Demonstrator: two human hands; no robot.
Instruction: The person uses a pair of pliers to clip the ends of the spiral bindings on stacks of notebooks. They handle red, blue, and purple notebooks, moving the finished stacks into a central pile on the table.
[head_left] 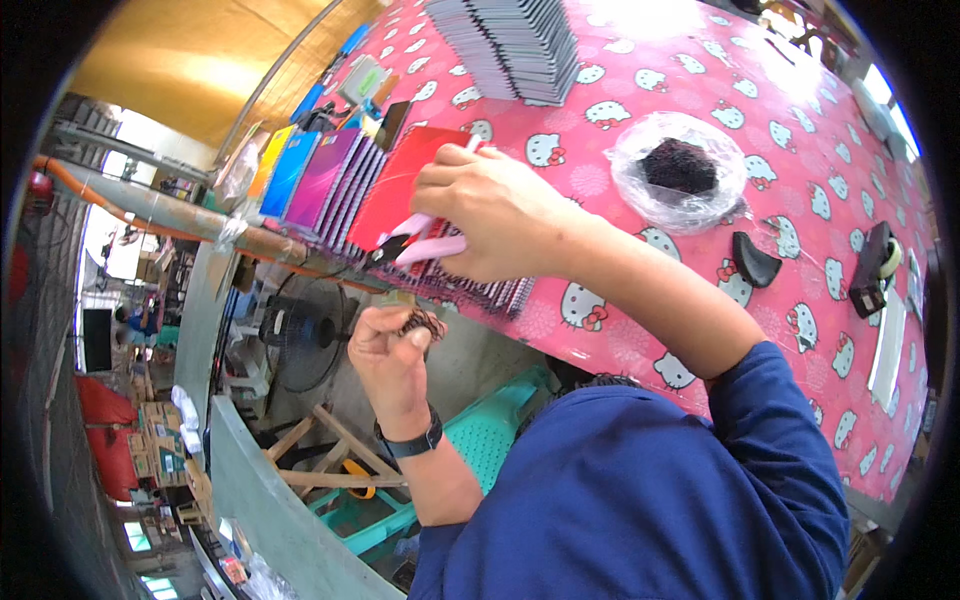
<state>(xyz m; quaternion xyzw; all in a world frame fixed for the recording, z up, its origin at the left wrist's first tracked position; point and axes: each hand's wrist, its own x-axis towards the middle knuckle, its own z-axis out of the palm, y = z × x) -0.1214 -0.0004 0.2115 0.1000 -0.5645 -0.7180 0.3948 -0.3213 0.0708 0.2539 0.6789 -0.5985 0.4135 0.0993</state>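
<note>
While the right hand [490,208] in the head view is curling its fingers around pink-handled pliers [437,248] over the notebooks [400,165], the left hand [384,352] is pinching dark coils [426,324] beside the table's [630,335] edge.

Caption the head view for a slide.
Right hand holds pink-handled pliers over notebooks; left hand pinches dark coils beside the pink tabletop.
</note>
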